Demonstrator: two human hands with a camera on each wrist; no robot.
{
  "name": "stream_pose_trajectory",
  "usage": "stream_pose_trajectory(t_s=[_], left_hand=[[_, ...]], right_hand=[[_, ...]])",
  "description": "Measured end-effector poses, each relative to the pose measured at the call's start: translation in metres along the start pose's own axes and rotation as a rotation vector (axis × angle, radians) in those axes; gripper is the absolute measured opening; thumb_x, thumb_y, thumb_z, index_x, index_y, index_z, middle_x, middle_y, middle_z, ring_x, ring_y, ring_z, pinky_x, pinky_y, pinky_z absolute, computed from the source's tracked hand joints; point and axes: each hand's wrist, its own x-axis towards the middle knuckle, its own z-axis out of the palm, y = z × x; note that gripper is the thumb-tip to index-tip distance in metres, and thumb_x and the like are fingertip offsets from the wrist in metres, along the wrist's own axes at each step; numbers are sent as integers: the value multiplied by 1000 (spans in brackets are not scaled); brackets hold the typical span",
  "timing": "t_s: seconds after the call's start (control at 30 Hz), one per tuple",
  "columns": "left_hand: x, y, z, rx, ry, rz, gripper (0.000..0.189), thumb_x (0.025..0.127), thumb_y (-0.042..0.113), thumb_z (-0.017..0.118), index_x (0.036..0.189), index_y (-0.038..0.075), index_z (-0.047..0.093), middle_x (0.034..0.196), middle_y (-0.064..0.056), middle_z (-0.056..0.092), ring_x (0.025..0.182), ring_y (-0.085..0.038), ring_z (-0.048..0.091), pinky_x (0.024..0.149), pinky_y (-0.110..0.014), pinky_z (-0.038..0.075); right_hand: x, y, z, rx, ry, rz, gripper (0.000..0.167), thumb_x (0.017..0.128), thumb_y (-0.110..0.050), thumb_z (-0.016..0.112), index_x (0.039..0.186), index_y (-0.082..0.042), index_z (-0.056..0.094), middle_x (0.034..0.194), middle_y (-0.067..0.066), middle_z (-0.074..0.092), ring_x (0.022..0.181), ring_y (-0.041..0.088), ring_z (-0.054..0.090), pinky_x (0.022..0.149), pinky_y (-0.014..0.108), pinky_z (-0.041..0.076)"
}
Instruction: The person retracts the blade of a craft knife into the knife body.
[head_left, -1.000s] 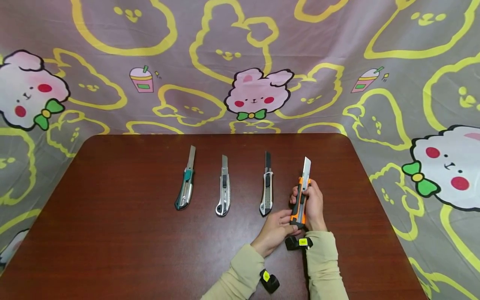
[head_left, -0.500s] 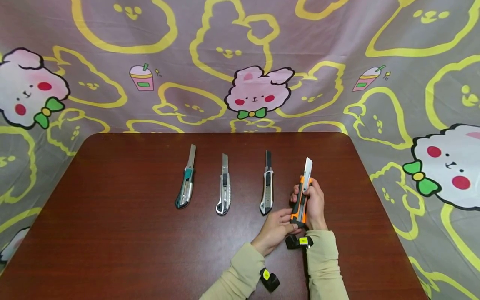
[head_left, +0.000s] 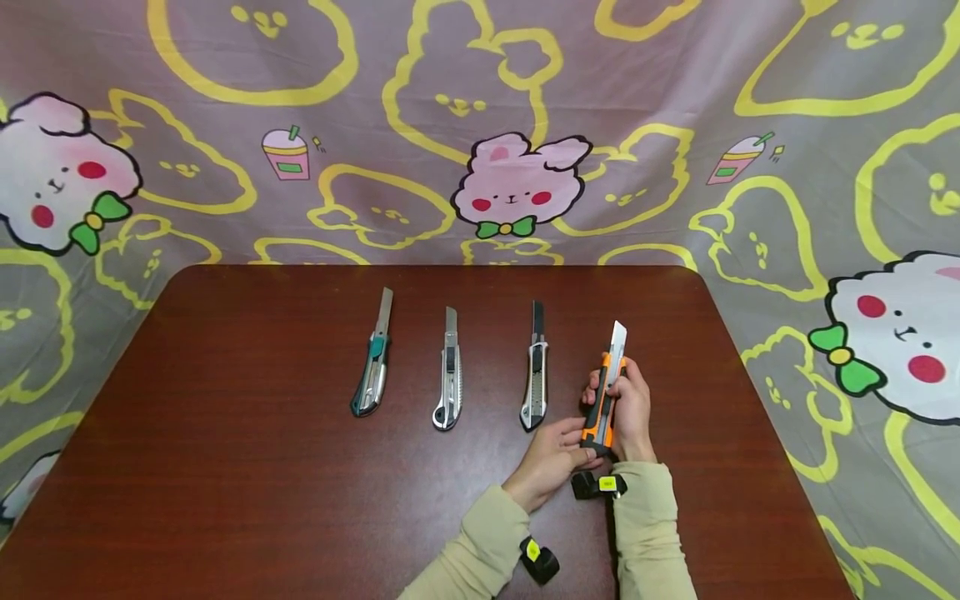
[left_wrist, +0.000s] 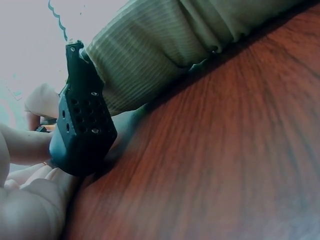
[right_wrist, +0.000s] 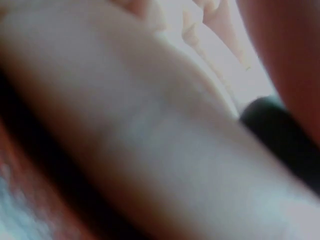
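An orange and black box cutter [head_left: 602, 404] is tilted in my right hand [head_left: 633, 408], its bare blade pointing away from me. The right fingers wrap the handle from behind and the thumb lies on its front, near the slider. My left hand [head_left: 551, 458] pinches the cutter's dark bottom end between thumb and fingers. In the left wrist view, part of the left hand [left_wrist: 30, 210] shows at the lower left. Blurred skin of the right hand [right_wrist: 140, 115] fills most of the right wrist view, where the cutter is hidden.
Three more box cutters lie in a row to the left, blades out: a teal one [head_left: 371, 375], a silver one [head_left: 448, 379] and a grey one with a black blade [head_left: 534, 375]. The brown table [head_left: 247, 467] ends at a patterned cloth [head_left: 420, 125].
The orange cutter's blade tip sits slightly lower, with a little less blade showing above the handle. Both hands keep nearly the same place and hold.
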Motion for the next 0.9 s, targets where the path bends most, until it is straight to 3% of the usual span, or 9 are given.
stream_pose_trajectory(t_s=[0.17,0.43,0.63,0.9], left_hand=[[-3,-2,0,-4,13,-17,49,85,-18,52,133,-11,47,123,-27,61,107,-27,65,86,-33,60],[-4,-2,1,-41,3,-2,45,86,-14,53,131,-12,48,121,-28,62,102,-23,65,87,-33,60],[-3,0,1,-49,6,9,40,87,-10,54,127,-14,51,119,-30,62,99,-23,66,88,-34,59],[-3,1,1,-26,-6,39,38,87,-12,52,125,-15,51,118,-31,62,101,-25,65,87,-36,60]], right_hand=[[-4,2,-1,-7,-3,2,52,77,11,23,125,-1,35,71,4,53,53,18,48,55,26,51],[-6,2,-4,-8,-74,-10,60,77,11,23,136,9,27,77,3,58,58,17,53,58,24,53],[-4,1,-4,-56,-90,-22,64,76,10,24,140,10,30,82,3,65,62,16,59,62,24,56],[-1,-1,-2,-10,-87,35,62,77,11,22,138,5,31,80,3,58,60,16,54,59,23,53]])
